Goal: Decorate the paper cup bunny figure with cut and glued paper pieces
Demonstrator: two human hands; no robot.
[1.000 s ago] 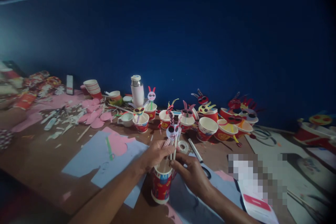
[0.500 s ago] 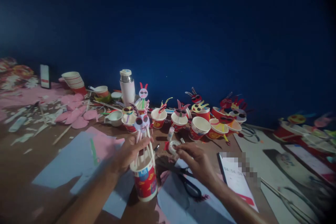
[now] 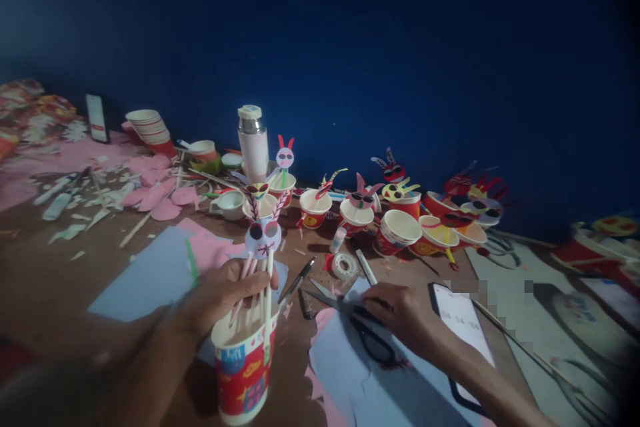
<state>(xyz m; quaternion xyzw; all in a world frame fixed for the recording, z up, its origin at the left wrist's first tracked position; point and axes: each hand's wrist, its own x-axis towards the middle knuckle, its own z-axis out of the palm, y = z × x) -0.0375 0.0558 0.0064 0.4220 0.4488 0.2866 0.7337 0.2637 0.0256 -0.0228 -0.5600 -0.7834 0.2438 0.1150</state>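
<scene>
White sticks (image 3: 265, 293) are clamped in the fingers (image 3: 246, 279) of the left hand (image 3: 217, 293), which are closed around the bundle just above the rim of a cup (image 3: 243, 367). The sticks stand in the cup, near upright and fanned slightly. At their top sits a pale paper face (image 3: 263, 237) with two dark round eyes and two striped ears, one dark, one red. The cup is paper, printed red with blue and yellow marks and white inside. It stands on the bench (image 3: 55, 287) at the near edge, left of centre.

The right hand (image 3: 405, 310) lies palm down on black-handled scissors (image 3: 367, 337), fingers bent over the pivot. Whether they grip cannot be told. The scissors rest on a light blue sheet (image 3: 345, 387), blades pointing left.

Just beyond the blades lie a pen (image 3: 299, 278), a tape roll (image 3: 344, 265) and a marker (image 3: 366, 267). Farther back, a row of similar cups (image 3: 400, 230) with paper faces stands along the dark blue wall (image 3: 350, 47), beside a white flask (image 3: 253, 143). Pink cut-outs (image 3: 163, 203) lie to the left.
</scene>
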